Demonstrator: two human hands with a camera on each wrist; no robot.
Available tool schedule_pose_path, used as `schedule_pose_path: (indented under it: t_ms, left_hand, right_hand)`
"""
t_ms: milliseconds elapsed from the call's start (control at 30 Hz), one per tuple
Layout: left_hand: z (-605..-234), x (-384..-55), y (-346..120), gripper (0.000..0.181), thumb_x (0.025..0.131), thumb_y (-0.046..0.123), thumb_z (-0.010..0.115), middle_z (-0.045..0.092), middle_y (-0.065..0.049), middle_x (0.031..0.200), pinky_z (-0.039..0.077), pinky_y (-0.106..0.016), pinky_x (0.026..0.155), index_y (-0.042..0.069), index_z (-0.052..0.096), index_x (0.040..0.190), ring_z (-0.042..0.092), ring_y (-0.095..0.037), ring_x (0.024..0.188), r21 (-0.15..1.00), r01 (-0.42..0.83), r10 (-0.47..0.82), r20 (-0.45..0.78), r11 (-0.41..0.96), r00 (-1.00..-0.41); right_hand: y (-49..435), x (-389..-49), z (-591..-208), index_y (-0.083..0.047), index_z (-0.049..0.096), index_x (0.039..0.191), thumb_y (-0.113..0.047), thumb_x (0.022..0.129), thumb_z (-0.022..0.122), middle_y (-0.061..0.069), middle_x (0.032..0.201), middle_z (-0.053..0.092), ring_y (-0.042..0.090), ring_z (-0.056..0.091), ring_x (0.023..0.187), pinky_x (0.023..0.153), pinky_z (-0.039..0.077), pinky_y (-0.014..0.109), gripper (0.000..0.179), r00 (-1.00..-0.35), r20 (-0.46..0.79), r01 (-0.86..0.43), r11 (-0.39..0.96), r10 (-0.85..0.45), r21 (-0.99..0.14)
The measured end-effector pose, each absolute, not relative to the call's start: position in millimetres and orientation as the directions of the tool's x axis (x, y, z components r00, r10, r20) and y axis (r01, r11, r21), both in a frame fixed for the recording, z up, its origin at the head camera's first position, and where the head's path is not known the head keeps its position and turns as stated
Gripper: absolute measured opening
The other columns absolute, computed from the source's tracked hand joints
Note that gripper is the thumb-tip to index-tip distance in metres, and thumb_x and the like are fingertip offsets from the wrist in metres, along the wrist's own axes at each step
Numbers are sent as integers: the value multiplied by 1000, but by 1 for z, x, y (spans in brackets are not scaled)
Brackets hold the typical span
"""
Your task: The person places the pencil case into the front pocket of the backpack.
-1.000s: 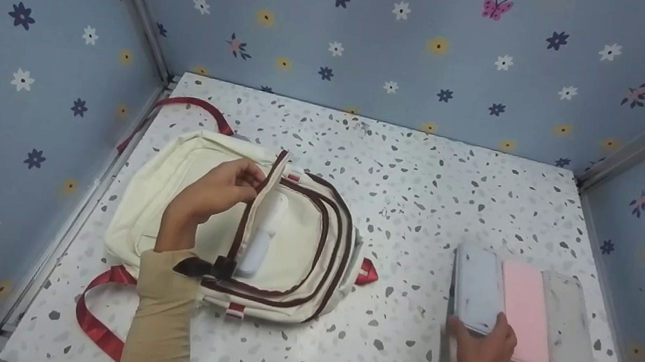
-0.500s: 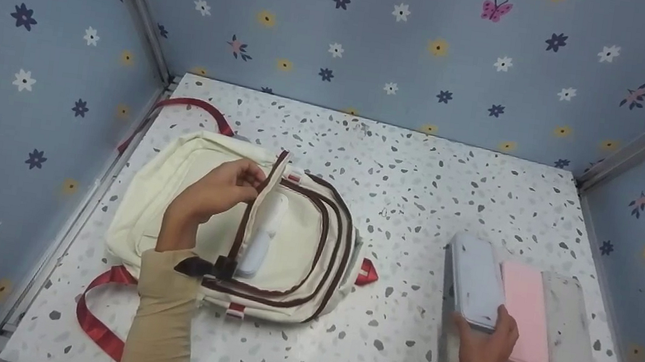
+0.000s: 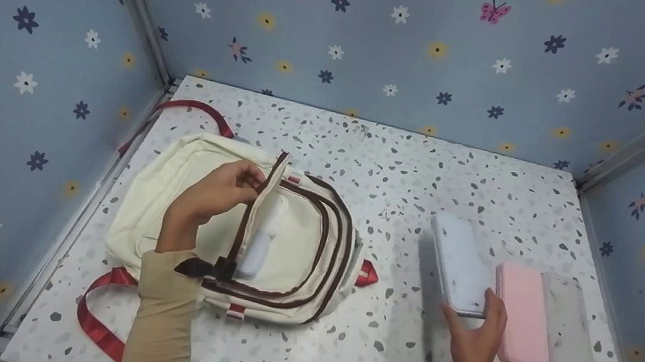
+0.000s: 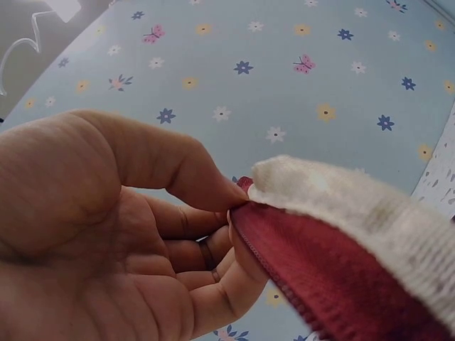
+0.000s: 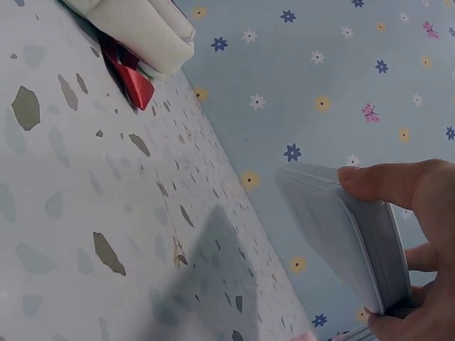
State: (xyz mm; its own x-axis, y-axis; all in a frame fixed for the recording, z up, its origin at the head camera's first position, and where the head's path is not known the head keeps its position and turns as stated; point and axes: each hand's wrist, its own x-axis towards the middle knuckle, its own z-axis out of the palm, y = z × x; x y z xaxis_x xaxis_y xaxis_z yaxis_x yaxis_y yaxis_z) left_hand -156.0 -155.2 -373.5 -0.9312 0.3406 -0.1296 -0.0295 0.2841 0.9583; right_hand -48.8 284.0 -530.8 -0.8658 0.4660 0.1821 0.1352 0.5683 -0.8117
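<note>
Between the bag (image 3: 295, 246) and the blue case (image 3: 461, 261), a passage is running over the table (image 3: 393, 215); rightward, the pink case (image 3: 522, 319) is blocking the way.

My head view looking down over the backpack (image 3: 288, 251), left-wrist close against it, right-wrist to its right, all sharing it

On the left, a bare left hand (image 4: 135, 234) pinches the tip of a dark red fabric zipper strip (image 4: 306, 256) lined with fine teeth, which runs along a thick cream woven cloth edge (image 4: 334, 199), before a far pale blue wall (image 4: 234, 35) printed with flowers and butterflies.
</note>
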Motion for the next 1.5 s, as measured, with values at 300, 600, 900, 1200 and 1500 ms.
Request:
schedule_pose_path:
  t_ms: [300, 600, 900, 1200, 1500]
  left_hand:
    - [-382, -161, -157, 26, 81, -8, 44, 47, -23, 100, 42, -40, 76, -13, 45, 106, 46, -25, 86, 961, -36, 338, -131, 273, -932]
    - [-393, -166, -158, 25, 79, -8, 44, 48, -20, 98, 43, -34, 73, -11, 46, 104, 46, -25, 85, 960, -31, 329, -126, 277, -936]
    - [-373, -155, -154, 26, 80, -9, 42, 46, -26, 99, 41, -41, 77, -15, 44, 105, 45, -28, 85, 962, -30, 342, -125, 270, -931]
    - [-373, -155, -153, 26, 80, -9, 42, 47, -25, 99, 41, -44, 77, -15, 44, 105, 46, -28, 85, 961, -31, 338, -127, 274, -932]
    - [-375, -158, -152, 26, 78, -9, 42, 47, -25, 98, 42, -40, 76, -14, 45, 104, 46, -27, 85, 962, -32, 341, -127, 270, -932]
  right_hand:
    - [270, -57, -526, -7, 40, 131, -13, 60, 81, 6, 129, 35, 19, 32, 116, 95, 24, 33, 82, -877, 338, -86, 582, 340, -809]
    - [242, -63, -505, -3, 38, 132, -9, 60, 80, 13, 132, 32, 25, 33, 115, 92, 26, 35, 83, -906, 376, -204, 575, 197, -792]
    - [230, -76, -516, -10, 36, 134, -18, 62, 80, 8, 136, 28, 24, 29, 120, 92, 26, 44, 85, -922, 383, -287, 562, 58, -776]
    - [199, -78, -489, 3, 38, 129, -7, 62, 78, 18, 132, 30, 34, 31, 117, 93, 27, 38, 79, -904, 421, -394, 513, -69, -763]
    - [193, -91, -518, -13, 36, 134, -30, 65, 77, 6, 137, 26, 21, 29, 121, 91, 30, 42, 82, -933, 337, -347, 550, -124, -759]
